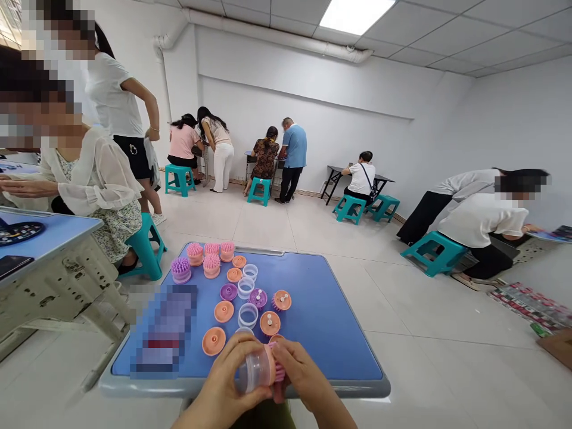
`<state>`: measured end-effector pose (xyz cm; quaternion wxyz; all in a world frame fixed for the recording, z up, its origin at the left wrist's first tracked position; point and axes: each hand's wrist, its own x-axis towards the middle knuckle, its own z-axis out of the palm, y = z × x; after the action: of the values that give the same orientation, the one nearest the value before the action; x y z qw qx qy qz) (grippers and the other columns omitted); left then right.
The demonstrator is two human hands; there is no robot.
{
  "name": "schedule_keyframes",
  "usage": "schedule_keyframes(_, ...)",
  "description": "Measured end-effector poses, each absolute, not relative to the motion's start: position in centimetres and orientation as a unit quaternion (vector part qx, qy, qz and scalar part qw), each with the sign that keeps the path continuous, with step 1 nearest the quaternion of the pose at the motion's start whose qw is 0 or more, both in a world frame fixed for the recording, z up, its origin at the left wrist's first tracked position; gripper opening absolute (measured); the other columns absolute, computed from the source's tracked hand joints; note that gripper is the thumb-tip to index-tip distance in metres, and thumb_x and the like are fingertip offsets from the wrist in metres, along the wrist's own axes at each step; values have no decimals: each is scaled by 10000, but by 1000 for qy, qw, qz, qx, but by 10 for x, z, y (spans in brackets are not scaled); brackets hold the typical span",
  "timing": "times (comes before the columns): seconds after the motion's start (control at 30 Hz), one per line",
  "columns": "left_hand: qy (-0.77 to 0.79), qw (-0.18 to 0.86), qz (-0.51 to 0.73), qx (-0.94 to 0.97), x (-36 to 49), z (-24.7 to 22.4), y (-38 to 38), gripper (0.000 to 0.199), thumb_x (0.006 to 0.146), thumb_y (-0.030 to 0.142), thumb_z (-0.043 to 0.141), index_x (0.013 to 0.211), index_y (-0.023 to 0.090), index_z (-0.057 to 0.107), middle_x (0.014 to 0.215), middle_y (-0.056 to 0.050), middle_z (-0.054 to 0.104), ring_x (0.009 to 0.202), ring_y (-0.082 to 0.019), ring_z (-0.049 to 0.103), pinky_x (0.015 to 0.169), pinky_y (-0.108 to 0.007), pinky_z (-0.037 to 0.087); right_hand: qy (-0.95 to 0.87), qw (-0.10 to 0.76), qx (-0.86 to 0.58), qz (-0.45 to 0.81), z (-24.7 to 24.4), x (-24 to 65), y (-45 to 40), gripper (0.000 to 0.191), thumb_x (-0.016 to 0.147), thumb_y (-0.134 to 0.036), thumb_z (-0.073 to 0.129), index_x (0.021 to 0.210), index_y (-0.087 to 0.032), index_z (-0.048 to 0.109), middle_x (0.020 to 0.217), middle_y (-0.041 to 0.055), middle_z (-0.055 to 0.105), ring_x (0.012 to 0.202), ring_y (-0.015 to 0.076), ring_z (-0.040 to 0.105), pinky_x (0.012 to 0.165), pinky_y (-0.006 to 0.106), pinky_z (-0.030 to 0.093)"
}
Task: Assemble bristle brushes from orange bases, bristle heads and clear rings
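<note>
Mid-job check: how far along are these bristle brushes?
Looks done: four pink brushes and one purple brush stand stacked at the far table edge. In hand: the left hand holds a clear plastic cup against a pink bristle piece under the right hand. Left: loose orange discs, purple discs and clear cups on the blue table.

The left hand [223, 375] and right hand [301, 372] are bare and slender-fingered, and the bare forearms run off the lower edge of view. Below and between the hands shows a dark olive garment [263, 418], its cut hidden.
</note>
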<state>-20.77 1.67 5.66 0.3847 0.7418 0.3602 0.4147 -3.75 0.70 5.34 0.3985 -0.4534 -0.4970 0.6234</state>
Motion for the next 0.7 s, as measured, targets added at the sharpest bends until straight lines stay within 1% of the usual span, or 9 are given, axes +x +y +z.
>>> schedule_keyframes(0.07, 359, 379, 412, 747, -207, 57, 18, 346, 597, 126, 705, 917, 241, 640, 986, -54, 643, 997, -249, 587, 869, -334, 491, -505, 399, -439, 627, 52, -35, 6, 601, 761, -723, 419, 673, -141, 541, 487, -16, 514, 368, 101, 497, 348, 194, 380)
schedule_keyframes(0.1, 362, 382, 413, 743, -206, 57, 19, 350, 597, 123, 699, 921, 238, 635, 986, -54, 643, 993, -247, 588, 860, -329, 494, -510, 406, -425, 628, 53, -33, 6, 605, 747, -722, 452, 755, -131, 581, 550, 2, 553, 437, 118, 538, 404, 215, 424)
schedule_keyframes(0.17, 368, 394, 418, 731, -206, 57, 20, 356, 595, 122, 691, 928, 229, 625, 989, -57, 638, 983, -246, 588, 839, -321, 500, -518, 430, -397, 624, 56, -29, 4, 585, 680, -655, 621, 984, -156, 593, 763, 35, 612, 650, 157, 596, 591, 274, 485)
schedule_keyframes(0.23, 371, 405, 416, 725, -206, 57, 22, 352, 597, 144, 699, 931, 221, 618, 984, -61, 633, 958, -244, 589, 818, -320, 504, -526, 446, -386, 612, 59, -26, 3, 603, 605, -528, 767, 1071, -200, 569, 900, 34, 597, 795, 177, 575, 729, 304, 460)
schedule_keyframes(0.27, 372, 408, 411, 725, -206, 57, 22, 347, 600, 157, 706, 929, 217, 616, 970, -60, 632, 937, -241, 591, 808, -323, 506, -528, 447, -388, 608, 60, -25, 3, 575, 593, -482, 793, 1048, -202, 581, 894, 26, 589, 796, 175, 559, 739, 304, 447)
schedule_keyframes(0.33, 376, 407, 393, 733, -206, 57, 21, 339, 604, 176, 717, 924, 214, 612, 932, -53, 632, 898, -237, 592, 798, -335, 503, -525, 439, -398, 611, 60, -23, 3, 478, 610, -447, 790, 968, -187, 608, 813, 4, 569, 720, 155, 529, 690, 291, 438)
schedule_keyframes(0.47, 368, 392, 384, 751, -205, 58, 22, 363, 589, 194, 764, 917, 212, 610, 912, -52, 632, 886, -241, 592, 800, -346, 496, -508, 431, -393, 633, 59, -23, 5, 447, 607, -441, 791, 922, -171, 622, 734, -15, 540, 643, 129, 484, 617, 264, 419)
schedule_keyframes(0.57, 364, 370, 396, 757, -198, 58, 25, 406, 580, 147, 775, 944, 214, 609, 929, -54, 633, 894, -238, 596, 807, -336, 497, -497, 452, -383, 634, 59, -22, 6, 475, 621, -478, 771, 963, -190, 609, 798, 5, 567, 704, 153, 513, 664, 286, 439)
schedule_keyframes(0.7, 350, 318, 396, 787, -185, 65, 27, 458, 612, 107, 753, 1029, 216, 597, 1037, -81, 622, 999, -252, 577, 870, -342, 481, -484, 507, -353, 620, 58, -19, 7, 529, 653, -501, 745, 1070, -223, 574, 962, 36, 587, 824, 181, 539, 750, 307, 455)
